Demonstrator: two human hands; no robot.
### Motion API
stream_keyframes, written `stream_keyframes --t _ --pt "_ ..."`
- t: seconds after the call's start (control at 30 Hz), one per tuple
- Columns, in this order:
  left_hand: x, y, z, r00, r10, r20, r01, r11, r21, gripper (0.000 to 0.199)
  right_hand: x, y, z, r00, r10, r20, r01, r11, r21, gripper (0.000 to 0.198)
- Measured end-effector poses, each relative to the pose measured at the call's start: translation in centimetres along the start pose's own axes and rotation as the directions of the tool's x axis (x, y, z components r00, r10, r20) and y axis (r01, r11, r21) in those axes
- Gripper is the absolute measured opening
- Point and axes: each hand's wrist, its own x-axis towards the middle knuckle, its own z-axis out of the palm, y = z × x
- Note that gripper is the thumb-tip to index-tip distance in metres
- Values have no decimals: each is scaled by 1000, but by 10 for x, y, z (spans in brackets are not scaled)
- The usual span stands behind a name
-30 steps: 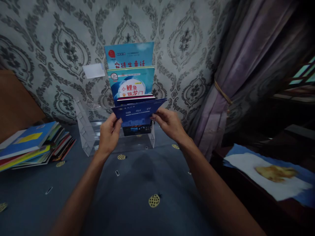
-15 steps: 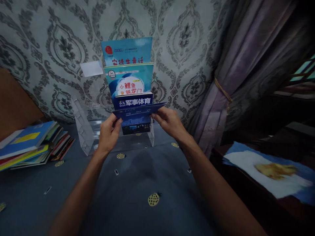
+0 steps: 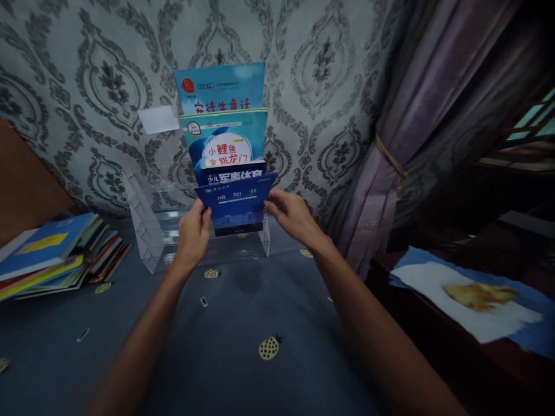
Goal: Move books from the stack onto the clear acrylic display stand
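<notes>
A dark blue booklet [image 3: 236,211] with white Chinese print stands nearly upright at the front of a clear tiered display rack [image 3: 150,231]. My left hand [image 3: 193,234] pinches its left edge between thumb and fingers. At the opposite edge, my right hand [image 3: 291,215] is closed on the booklet the same way. Directly behind it, on higher tiers, rise a dark navy book [image 3: 234,174], a teal book with a fish-title cover [image 3: 228,141] and a light blue book [image 3: 221,86]. The booklet hides the lower part of the navy book.
A pile of books [image 3: 52,248] lies on the blue tablecloth [image 3: 173,346] at the left. A white card [image 3: 158,119] sticks up at the rack's back left. Patterned wallpaper [image 3: 325,58] stands behind; a tied purple curtain [image 3: 373,190] and a cloth [image 3: 468,300] are at the right.
The booklet's top edge has tipped backward, so its front cover now faces me. Both hands have kept hold of its sides. The whole view has shifted slightly.
</notes>
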Motion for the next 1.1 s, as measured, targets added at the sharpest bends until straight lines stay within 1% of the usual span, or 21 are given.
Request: stream_keyframes --t 0.1,0.17,0.27,0.37,0.43,0.67,0.93,1.0,1.1 --pt "1 0 3 999 30 -34 -24 990 139 13 1 6 3 1000 21 -14 -22 997 -78 17" --pt "2 -2 5 999 18 -39 -11 985 175 13 1 10 6 999 43 -19 -45 992 -116 15" --pt "2 -7 10 998 -44 -48 51 987 155 9 1 15 11 998 60 -7 -61 987 -146 15" --pt "1 -12 12 993 -96 -76 105 986 129 10 1 18 14 997 73 -3 -73 989 -126 16" --pt "1 -14 12 991 -106 -86 117 985 129 10 1 18 16 997 81 -12 -82 991 -107 15" --pt "3 -16 13 990 -98 -97 110 985 131 10 0 20 19 992 116 -43 -120 988 -94 13" --pt "5 -17 14 998 -23 -62 35 977 211 13 0 26 21 982 145 -118 -155 984 -88 9" --pt "5 -17 15 999 -5 -49 17 971 240 13 1 27 21 975 156 -159 -171 981 -88 14" --pt "4 -17 16 1000 4 -27 4 956 294 13 1 28 22 970 133 -202 -158 981 -115 28"
